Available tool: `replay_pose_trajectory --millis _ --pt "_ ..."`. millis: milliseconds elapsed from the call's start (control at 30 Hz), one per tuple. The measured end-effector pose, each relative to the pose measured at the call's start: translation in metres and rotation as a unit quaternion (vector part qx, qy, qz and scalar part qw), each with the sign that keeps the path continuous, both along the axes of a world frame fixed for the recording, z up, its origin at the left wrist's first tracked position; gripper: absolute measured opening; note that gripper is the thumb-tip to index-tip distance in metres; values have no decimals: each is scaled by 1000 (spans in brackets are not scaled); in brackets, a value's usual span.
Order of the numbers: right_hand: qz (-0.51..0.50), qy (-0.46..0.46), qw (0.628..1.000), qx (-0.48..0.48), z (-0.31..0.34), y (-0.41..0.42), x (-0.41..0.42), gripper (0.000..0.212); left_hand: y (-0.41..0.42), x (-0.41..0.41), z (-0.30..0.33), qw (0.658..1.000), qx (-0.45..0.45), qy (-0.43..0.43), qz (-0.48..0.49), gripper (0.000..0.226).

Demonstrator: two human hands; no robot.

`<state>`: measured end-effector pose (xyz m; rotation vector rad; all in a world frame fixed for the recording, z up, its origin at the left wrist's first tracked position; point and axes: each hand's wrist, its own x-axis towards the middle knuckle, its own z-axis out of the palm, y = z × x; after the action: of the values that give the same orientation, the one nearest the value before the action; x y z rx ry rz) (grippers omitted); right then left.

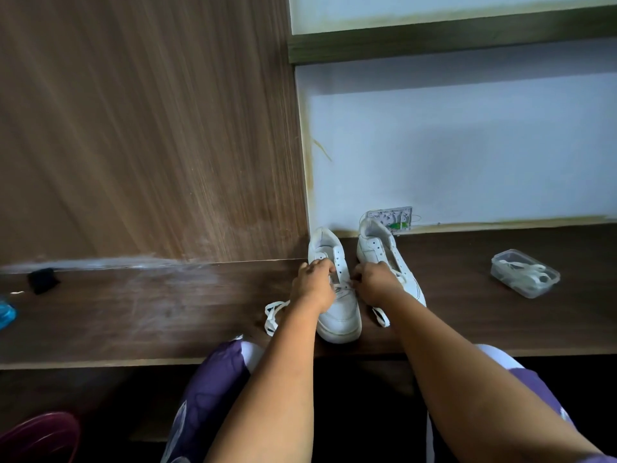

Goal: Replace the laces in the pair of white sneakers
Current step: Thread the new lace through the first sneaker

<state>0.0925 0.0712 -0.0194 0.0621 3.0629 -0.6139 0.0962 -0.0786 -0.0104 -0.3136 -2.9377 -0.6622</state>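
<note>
Two white sneakers stand side by side on the dark wooden desk, toes toward me. Both hands are on the left sneaker (337,312). My left hand (314,285) pinches its white lace at the left eyelets. My right hand (374,284) grips the lace on the other side, partly covering the right sneaker (377,248). A loose loop of white lace (272,317) lies on the desk left of the shoe. Another lace end (382,317) trails between the two shoes.
A clear plastic box (524,273) holding white laces sits at the right on the desk (133,322). A wooden panel rises at the back left, a pale wall with a socket plate (397,217) behind the shoes. A black object (42,280) lies far left.
</note>
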Motion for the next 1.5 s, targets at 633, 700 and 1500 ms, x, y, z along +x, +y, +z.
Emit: replay_pose_trajectory --millis 633,700,1500 --pt "-16 155 846 -509 81 2 29 46 36 17 44 943 315 1 -108 25" --pt "-31 170 824 -539 88 14 31 49 29 15 56 895 441 -1 -64 10" --pt "56 -29 865 -498 66 40 24 29 -51 16 99 892 442 -81 53 33"
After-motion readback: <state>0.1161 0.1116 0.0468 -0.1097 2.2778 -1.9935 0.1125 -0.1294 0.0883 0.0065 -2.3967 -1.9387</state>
